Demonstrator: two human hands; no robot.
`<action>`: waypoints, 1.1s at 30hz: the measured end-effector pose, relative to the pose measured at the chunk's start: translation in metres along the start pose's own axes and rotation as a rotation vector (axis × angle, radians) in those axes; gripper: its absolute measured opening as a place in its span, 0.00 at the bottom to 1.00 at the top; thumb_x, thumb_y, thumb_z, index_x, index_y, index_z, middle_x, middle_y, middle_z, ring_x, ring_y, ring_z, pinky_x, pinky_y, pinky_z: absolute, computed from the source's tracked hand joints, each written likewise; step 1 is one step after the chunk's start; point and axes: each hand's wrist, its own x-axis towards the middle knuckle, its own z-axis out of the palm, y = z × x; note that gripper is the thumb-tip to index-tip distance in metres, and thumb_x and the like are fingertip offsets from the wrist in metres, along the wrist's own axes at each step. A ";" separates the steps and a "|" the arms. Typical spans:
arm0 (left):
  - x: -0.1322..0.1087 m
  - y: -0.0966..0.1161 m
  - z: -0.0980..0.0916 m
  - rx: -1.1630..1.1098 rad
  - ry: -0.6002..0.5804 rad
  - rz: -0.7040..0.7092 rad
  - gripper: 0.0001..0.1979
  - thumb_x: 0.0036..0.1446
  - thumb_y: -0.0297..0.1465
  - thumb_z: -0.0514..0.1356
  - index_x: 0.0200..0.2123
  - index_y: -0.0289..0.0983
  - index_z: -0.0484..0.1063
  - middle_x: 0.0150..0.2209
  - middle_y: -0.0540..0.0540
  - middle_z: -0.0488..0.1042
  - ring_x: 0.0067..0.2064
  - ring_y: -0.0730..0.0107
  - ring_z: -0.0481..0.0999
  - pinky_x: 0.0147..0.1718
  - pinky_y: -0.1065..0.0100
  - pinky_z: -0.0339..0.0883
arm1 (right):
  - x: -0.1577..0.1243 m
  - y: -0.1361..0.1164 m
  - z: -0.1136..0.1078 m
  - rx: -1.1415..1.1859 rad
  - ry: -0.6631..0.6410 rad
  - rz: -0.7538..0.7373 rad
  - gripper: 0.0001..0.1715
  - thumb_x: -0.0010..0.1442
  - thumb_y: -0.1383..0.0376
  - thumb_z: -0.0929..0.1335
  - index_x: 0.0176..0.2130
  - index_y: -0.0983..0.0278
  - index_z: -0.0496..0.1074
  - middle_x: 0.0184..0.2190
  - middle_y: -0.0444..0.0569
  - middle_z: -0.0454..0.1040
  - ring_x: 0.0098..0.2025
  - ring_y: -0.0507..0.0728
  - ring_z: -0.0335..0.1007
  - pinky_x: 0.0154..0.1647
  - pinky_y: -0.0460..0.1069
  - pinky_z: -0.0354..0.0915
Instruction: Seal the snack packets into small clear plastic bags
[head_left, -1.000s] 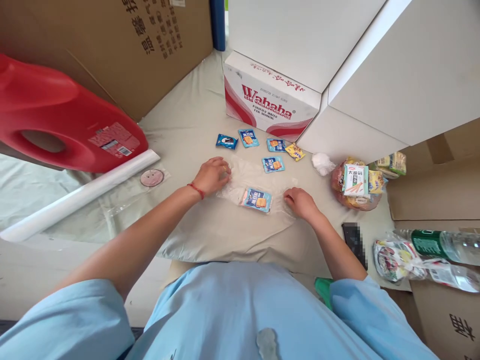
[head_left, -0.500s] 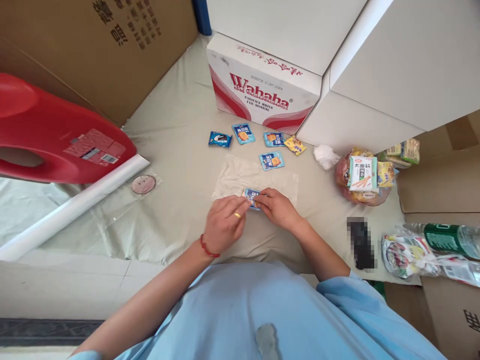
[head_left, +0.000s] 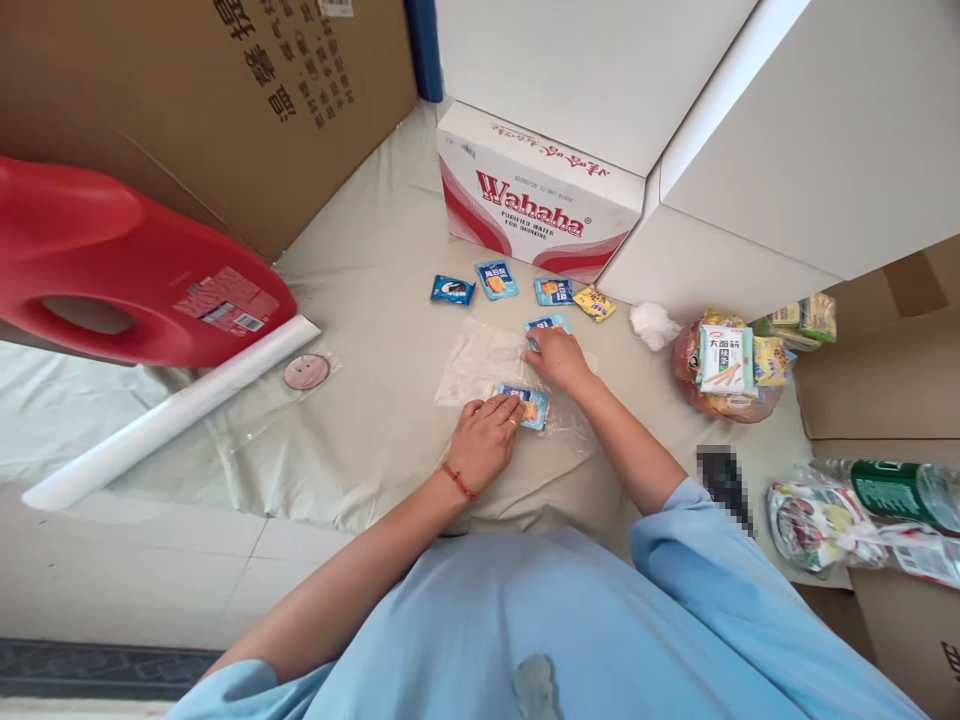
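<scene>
My left hand lies over the left end of a blue snack packet, gripping it against a clear plastic bag spread on the cloth. Its thumb is hidden. Just beyond, my right hand has its bent fingers closed on the lower edge of a second blue snack packet. Behind them lie a dark blue cookie packet, two more blue snack packets and a small yellow packet.
A Wahaba-style white and red carton, printed Wahaha, stands behind the packets. On the left are a red jug and a white roll. To the right sit crumpled white plastic, a bagged pile of snacks and a green-labelled bottle.
My right hand has left the packet under my left hand and moved forward to another blue packet. My left hand has flattened onto the near packet. The view has shifted slightly.
</scene>
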 end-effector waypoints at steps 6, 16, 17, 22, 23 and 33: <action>0.001 -0.001 0.002 -0.012 0.036 0.008 0.22 0.70 0.26 0.50 0.60 0.43 0.75 0.62 0.41 0.77 0.65 0.54 0.72 0.56 0.50 0.63 | 0.013 0.005 -0.005 0.081 -0.076 -0.086 0.06 0.62 0.66 0.72 0.40 0.66 0.80 0.39 0.51 0.78 0.44 0.58 0.70 0.51 0.51 0.61; 0.000 -0.004 0.005 -0.057 0.035 -0.002 0.23 0.69 0.25 0.51 0.62 0.41 0.74 0.62 0.38 0.77 0.66 0.52 0.72 0.59 0.46 0.67 | -0.061 -0.010 -0.019 0.283 -0.098 -0.471 0.19 0.70 0.67 0.65 0.55 0.60 0.80 0.42 0.50 0.74 0.41 0.55 0.73 0.47 0.48 0.68; 0.000 -0.008 0.005 -0.086 0.036 0.005 0.24 0.68 0.25 0.51 0.62 0.40 0.74 0.61 0.38 0.77 0.66 0.52 0.72 0.60 0.46 0.68 | -0.073 -0.013 -0.014 0.263 -0.119 -0.474 0.21 0.71 0.67 0.65 0.58 0.59 0.78 0.43 0.49 0.73 0.41 0.55 0.73 0.46 0.48 0.69; -0.008 -0.037 -0.002 -0.367 -0.005 0.096 0.28 0.62 0.24 0.52 0.62 0.43 0.75 0.63 0.43 0.76 0.68 0.58 0.71 0.68 0.48 0.67 | -0.113 -0.030 0.025 0.184 -0.112 -0.376 0.28 0.73 0.67 0.62 0.68 0.53 0.68 0.49 0.50 0.74 0.46 0.57 0.71 0.46 0.49 0.70; -0.011 -0.042 -0.004 -0.437 -0.022 0.101 0.28 0.62 0.25 0.52 0.62 0.44 0.76 0.64 0.44 0.76 0.68 0.58 0.71 0.68 0.48 0.66 | -0.116 -0.032 0.032 0.170 -0.097 -0.359 0.29 0.73 0.67 0.61 0.69 0.53 0.68 0.49 0.50 0.74 0.46 0.57 0.71 0.46 0.49 0.69; -0.019 -0.111 -0.008 -0.346 0.140 -0.277 0.32 0.72 0.36 0.34 0.61 0.29 0.71 0.56 0.33 0.79 0.60 0.41 0.74 0.51 0.37 0.72 | -0.120 -0.048 0.041 -0.022 -0.144 -0.306 0.30 0.73 0.70 0.63 0.66 0.46 0.71 0.44 0.49 0.71 0.40 0.58 0.66 0.38 0.49 0.62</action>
